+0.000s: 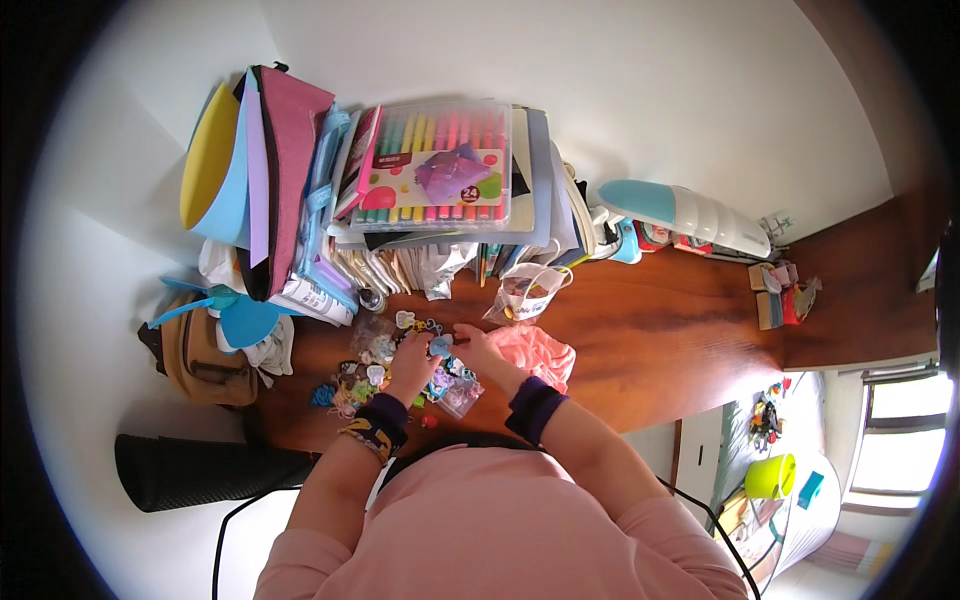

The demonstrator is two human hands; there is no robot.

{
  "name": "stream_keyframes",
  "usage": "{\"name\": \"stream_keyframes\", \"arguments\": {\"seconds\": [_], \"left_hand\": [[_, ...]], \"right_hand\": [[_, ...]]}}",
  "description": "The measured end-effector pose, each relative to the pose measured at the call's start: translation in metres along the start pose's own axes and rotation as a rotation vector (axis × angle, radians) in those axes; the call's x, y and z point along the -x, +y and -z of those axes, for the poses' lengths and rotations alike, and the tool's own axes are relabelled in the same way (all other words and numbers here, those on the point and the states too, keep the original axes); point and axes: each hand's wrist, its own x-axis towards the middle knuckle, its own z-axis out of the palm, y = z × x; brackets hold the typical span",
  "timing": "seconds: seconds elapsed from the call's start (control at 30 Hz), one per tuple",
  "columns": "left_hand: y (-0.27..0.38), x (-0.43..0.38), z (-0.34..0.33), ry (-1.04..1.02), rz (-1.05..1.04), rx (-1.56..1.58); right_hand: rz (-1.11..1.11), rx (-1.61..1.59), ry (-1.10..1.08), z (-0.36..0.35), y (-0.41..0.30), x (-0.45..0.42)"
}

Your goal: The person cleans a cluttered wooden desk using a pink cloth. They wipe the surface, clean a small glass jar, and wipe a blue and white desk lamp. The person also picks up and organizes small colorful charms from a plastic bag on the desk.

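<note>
Both hands meet over a pile of small trinkets on the brown wooden desk. My left hand (412, 365) pinches a small light-blue trinket (440, 345). At its other side, the thumb and fingers of my right hand (480, 349) also grip it. A small chain of coloured links (426, 325) and a white charm (405, 319) lie just beyond the fingers. Hair ties and charms (356, 390) spread under and left of my left hand. A clear plastic bag (461, 397) lies nearer my body. Pink plush cloth (536, 352) rests beside my right wrist.
A clear case of markers (431, 165) tops a row of books and folders at the back. A small handled bag (529, 292) stands before it. Left are a blue fan (251, 322) and a brown bag (206, 360); a blue-and-white lamp (682, 214) is back right.
</note>
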Motion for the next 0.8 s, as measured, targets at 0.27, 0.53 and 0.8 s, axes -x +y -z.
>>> {"name": "stream_keyframes", "arguments": {"seconds": [0.27,0.53,0.8], "left_hand": [[-0.004,0.001,-0.01,0.064,0.027,-0.066],[0.0,0.006,-0.002,0.056,-0.009,-0.047],[0.016,0.011,0.015,0.059,-0.105,0.058]], "right_hand": [[-0.018,-0.065,-0.036,-0.011,0.004,0.007],[0.008,-0.115,-0.048,-0.004,0.0,0.018],[0.102,-0.066,-0.034,0.008,-0.014,0.036]]}}
